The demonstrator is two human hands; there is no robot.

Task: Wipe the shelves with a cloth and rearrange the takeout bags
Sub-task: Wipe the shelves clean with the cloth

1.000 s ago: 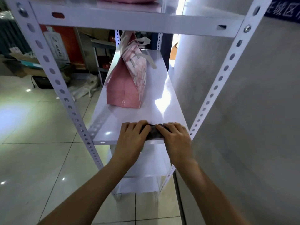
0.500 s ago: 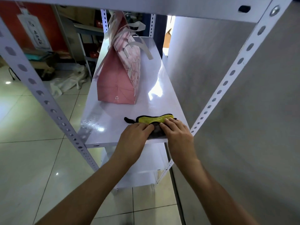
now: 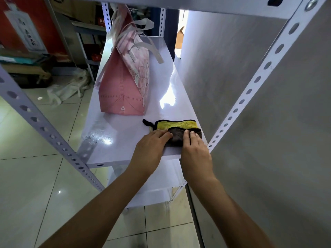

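Just in front of the pink bag (image 3: pixel 123 93), left hand (image 3: pixel 149 150) and right hand (image 3: pixel 194 151) press flat-fingered on the folded cloth (image 3: pixel 176 129) on the shelf (image 3: pixel 114 140).

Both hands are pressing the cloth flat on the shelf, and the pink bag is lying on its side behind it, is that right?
Not quite. In the head view the pink bag stands upright, not on its side. The rest holds: the left hand and right hand press the cloth on the shelf, with the bag behind it.
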